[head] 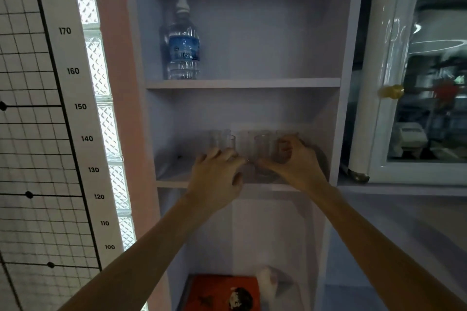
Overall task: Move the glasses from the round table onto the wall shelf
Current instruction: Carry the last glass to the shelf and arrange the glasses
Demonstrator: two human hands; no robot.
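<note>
Several clear glasses stand in a row at the back of the middle shelf point(174, 182) of a lavender wall shelf unit. My left hand point(217, 171) is curled around the base of one clear glass point(228, 142), whose rim shows above my fingers. My right hand point(297, 161) is wrapped around another glass point(283, 150) at the right of the row, seen between my fingers. A third glass point(262, 146) stands between my two hands. Both held glasses are at shelf level; whether they rest on the board is hidden. The round table is out of view.
A water bottle point(183, 40) stands on the upper shelf at the left. The lower compartment holds an orange box point(222, 290) and a small white object point(266, 283). A white glass-door cabinet with a gold knob point(391, 91) is at the right, a height chart point(73, 70) at the left.
</note>
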